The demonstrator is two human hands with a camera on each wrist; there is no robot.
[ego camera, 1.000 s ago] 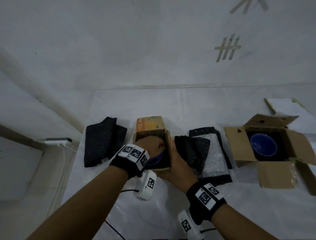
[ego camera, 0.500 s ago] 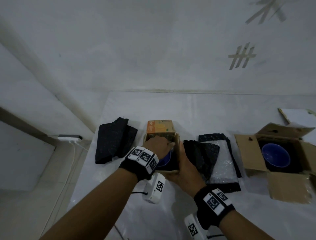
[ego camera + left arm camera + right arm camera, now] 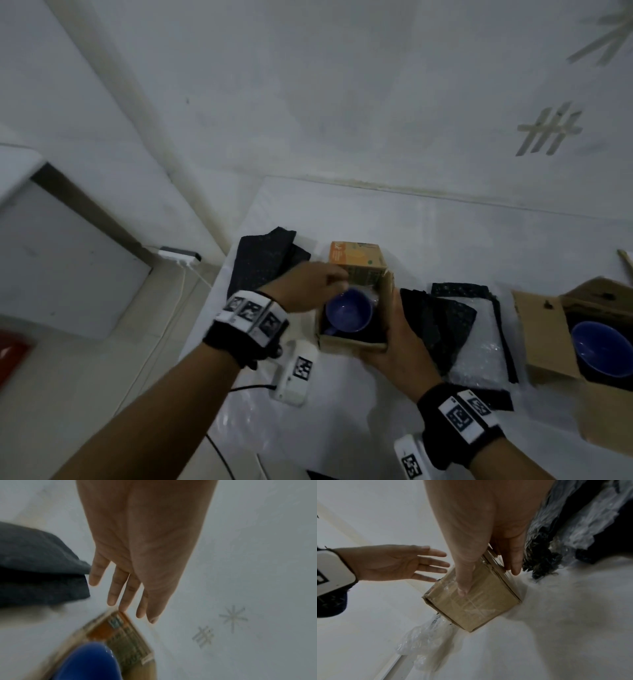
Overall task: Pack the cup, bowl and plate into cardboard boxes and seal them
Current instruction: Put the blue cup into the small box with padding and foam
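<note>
A blue cup sits inside a small cardboard box whose orange printed flap stands up at the back. My right hand clasps this box, thumb on the near face and fingers along the right side. My left hand hovers just left of the box's top, fingers straight, holding nothing. A blue bowl lies in a larger open cardboard box at the right. No plate shows.
Black foam sheets lie left and right of the small box, with bubble wrap on the right pile. Crumpled clear plastic lies near the table's left edge. A power strip sits on the floor at left.
My left hand has lifted out of the small box and moved left, uncovering the cup. My right hand stays on the box.
</note>
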